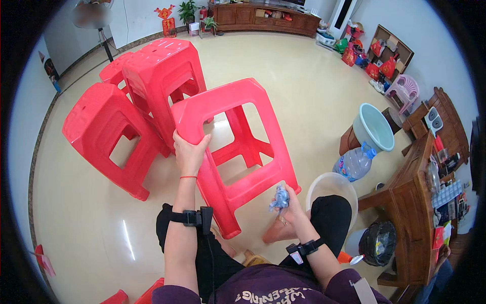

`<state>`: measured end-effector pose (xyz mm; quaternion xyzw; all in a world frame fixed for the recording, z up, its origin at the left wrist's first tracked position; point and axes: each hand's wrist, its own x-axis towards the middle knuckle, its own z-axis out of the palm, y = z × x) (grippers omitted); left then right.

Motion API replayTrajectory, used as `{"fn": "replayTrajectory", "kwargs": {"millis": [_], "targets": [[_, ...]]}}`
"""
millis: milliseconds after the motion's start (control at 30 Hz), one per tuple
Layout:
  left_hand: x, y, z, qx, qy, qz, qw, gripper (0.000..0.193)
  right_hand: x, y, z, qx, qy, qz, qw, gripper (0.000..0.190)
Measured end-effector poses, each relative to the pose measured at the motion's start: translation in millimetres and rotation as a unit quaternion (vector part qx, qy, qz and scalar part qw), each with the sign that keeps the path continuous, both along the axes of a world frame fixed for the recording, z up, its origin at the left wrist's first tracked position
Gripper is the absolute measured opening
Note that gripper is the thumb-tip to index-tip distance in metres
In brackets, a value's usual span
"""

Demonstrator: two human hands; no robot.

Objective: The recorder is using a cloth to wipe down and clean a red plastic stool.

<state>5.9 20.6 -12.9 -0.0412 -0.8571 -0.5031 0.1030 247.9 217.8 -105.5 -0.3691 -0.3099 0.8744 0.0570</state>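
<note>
A red plastic stool (246, 190) stands tilted before me, one side frame facing me. My left hand (191, 152) grips its upper left corner, thumb on the near face. In my right hand (290, 209) is a crumpled blue-grey cloth (281, 198), held beside the stool's lower right leg, near the rim of a whitish plastic bucket (315, 186). Left of the held stool stand another red stool (95, 114) and a taller red stool or stack (159, 60), with a further red stool (114, 68) behind.
To my right are a large blue water bottle (355, 163), a light blue basin (376, 129), a lined trash bin (377, 243) and a wooden table (402, 212). A pedestal fan (93, 15) and wooden TV cabinet (262, 19) stand farther off. Red plastic parts (150, 292) show at the bottom.
</note>
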Motion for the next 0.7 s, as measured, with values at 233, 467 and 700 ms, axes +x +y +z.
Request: {"fn": "replayTrajectory", "kwargs": {"millis": [233, 467, 700], "targets": [[-1.9, 0.1, -2.0, -0.006, 0.006, 0.007, 1.000, 0.093, 9.9, 4.5, -7.6, 0.002, 0.009, 0.022, 1.000, 0.024], [-1.0, 1.7, -1.7, -0.003, 0.002, 0.005, 1.000, 0.093, 11.5, -4.1, -10.0, 0.063, -0.015, 0.059, 0.996, 0.017], [-3.3, 1.3, -1.5, 0.006, -0.008, 0.000, 1.000, 0.092, 10.4, 2.6, -19.3, 0.117, -0.006, 0.019, 0.993, 0.015]]}}
